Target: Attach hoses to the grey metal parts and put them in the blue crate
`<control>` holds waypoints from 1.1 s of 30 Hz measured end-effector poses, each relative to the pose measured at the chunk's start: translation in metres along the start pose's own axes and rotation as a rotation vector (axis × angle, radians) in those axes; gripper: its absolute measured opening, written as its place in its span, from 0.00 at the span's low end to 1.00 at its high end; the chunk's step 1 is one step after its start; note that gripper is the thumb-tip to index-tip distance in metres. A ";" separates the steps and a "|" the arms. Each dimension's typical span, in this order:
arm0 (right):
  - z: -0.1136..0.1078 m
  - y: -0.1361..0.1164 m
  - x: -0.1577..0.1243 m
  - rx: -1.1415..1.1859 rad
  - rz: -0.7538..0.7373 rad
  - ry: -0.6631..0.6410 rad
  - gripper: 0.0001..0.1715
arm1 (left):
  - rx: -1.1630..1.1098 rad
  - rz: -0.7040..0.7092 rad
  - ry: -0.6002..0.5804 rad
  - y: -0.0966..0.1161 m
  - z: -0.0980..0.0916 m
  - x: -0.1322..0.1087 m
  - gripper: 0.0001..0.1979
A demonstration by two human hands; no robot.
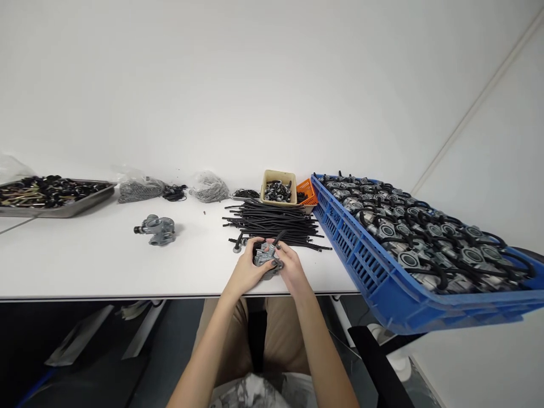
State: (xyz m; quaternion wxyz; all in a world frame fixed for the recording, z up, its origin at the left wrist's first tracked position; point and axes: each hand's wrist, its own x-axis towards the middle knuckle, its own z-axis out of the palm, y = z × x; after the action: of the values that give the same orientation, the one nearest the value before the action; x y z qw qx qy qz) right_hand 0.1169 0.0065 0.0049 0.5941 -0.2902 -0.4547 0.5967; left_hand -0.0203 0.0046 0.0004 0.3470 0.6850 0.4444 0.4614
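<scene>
My left hand (249, 271) and right hand (294, 269) grip a grey metal part (266, 255), just beside a pile of black hoses (272, 224).

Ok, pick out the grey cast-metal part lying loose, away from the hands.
It's the lone grey cast-metal part left of the black hoses; the rest sit in the blue crate or between the left hand and right hand.
</scene>
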 end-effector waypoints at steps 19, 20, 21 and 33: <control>0.001 -0.008 0.007 -0.337 -0.307 0.339 0.11 | -0.061 0.009 -0.035 -0.007 -0.002 0.004 0.25; 0.002 -0.010 0.006 -0.431 -0.341 0.355 0.09 | -0.059 0.007 -0.037 -0.007 -0.002 0.004 0.25; 0.001 -0.014 0.005 -0.497 -0.355 0.349 0.09 | -0.057 0.004 -0.040 -0.006 -0.003 0.004 0.25; -0.019 -0.023 0.011 -0.542 -0.293 0.151 0.08 | -0.035 0.002 -0.027 -0.007 -0.002 0.002 0.25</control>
State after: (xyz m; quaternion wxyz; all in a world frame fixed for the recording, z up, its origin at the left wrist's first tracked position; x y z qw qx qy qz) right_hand 0.1427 0.0178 0.0199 0.6070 -0.4127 -0.5887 0.3387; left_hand -0.0244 0.0096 -0.0045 0.3647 0.6854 0.4308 0.4601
